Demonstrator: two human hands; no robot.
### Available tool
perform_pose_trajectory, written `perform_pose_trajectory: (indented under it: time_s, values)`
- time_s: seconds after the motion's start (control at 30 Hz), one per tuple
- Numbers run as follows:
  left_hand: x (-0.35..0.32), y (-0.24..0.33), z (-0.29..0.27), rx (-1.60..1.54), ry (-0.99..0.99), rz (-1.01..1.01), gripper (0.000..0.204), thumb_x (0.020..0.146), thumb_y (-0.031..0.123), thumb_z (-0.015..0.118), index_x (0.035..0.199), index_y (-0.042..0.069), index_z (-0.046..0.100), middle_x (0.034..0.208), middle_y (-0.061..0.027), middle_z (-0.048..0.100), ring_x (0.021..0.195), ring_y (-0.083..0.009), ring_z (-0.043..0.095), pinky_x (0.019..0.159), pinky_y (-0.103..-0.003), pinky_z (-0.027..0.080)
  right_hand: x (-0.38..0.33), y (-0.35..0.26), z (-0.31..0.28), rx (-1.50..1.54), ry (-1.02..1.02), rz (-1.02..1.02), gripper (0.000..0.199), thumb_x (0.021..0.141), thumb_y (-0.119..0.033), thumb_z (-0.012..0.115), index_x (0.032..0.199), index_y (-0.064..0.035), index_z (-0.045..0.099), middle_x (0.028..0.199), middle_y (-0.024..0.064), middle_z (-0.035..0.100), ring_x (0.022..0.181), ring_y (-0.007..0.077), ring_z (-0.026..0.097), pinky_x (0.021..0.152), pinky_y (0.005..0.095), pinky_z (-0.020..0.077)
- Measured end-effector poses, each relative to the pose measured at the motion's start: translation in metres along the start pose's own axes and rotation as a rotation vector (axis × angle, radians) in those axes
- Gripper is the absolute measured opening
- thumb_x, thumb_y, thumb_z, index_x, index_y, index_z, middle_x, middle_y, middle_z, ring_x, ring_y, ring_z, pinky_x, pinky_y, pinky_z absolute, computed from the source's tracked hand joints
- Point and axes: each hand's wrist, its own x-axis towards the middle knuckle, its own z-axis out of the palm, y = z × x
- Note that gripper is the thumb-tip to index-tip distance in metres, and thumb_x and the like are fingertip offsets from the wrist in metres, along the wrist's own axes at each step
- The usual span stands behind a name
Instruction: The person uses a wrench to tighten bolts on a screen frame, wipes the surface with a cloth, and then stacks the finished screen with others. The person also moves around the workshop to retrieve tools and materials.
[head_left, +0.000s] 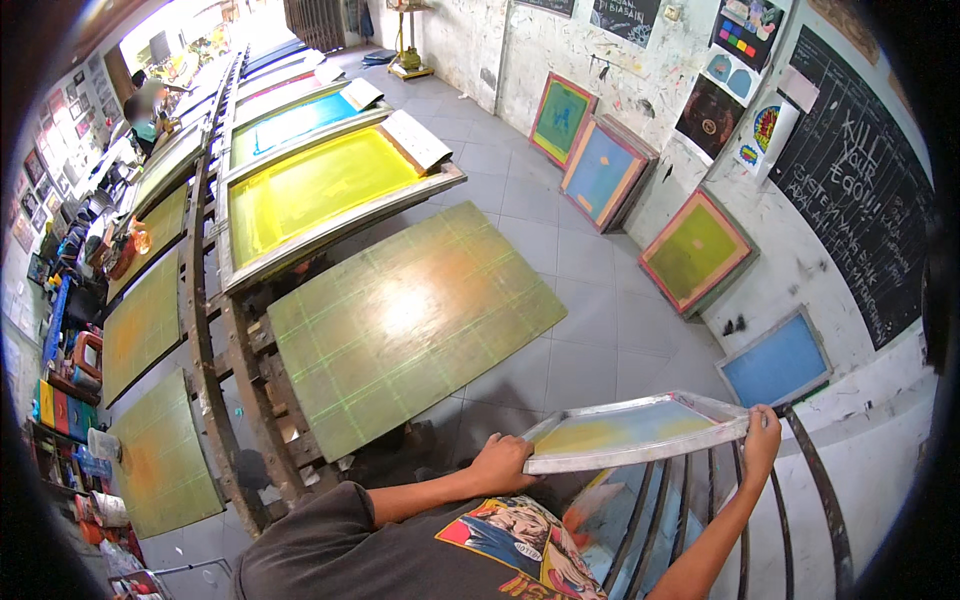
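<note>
Between both hands I hold a screen printing frame [640, 458], tilted, with a silvery rim and a mesh tinted blue and yellow. My left hand [502, 463] grips its near left corner. At the far right corner, my right hand [762, 440] is closed round the rim, with the arm stretched out. Dark metal bars of a rack [652, 510] run just below the frame. To the left of it lies a bare green printing board [420, 325], marked with grid lines and orange stains.
Beyond the board, a yellow-inked screen [320, 190] and a blue-inked screen [300, 125] rest along a long metal rail [205, 350]. Several screens lean on the right wall, including a blue one [775, 362]. More boards [165, 450] and tubs line the left. A person [143, 125] is at the far left.
</note>
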Motion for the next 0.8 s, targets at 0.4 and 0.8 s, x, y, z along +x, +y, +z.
perform_pose_trajectory:
  time_s: [0.4,0.8]
  values:
    - [0.268,0.034,-0.003,-0.065,0.001,-0.110,0.041,0.070,0.029,0.066,0.105,0.008,0.061,0.086,-0.0141,0.062,0.079,-0.0347,0.062,0.068,-0.047,0.049,0.283,0.072,0.080,-0.006,-0.128,0.058,0.035,0.090,-0.028,0.050,0.107,0.0006,0.060,0.111,0.0207,0.059,0.106,0.0362,0.055,0.091,0.0396,0.0401]
    - [0.468,0.004,-0.048,0.123,0.080,-0.178,0.039,0.071,0.031,0.069,0.101,0.009,0.059,0.087,-0.0104,0.062,0.078,-0.0319,0.063,0.067,-0.044,0.050,0.429,-0.042,0.198,-0.253,-0.600,-0.885,0.053,0.067,-0.027,0.076,0.114,-0.0079,0.060,0.132,0.0195,0.047,0.126,0.0336,0.040,0.108,0.0485,0.0214]
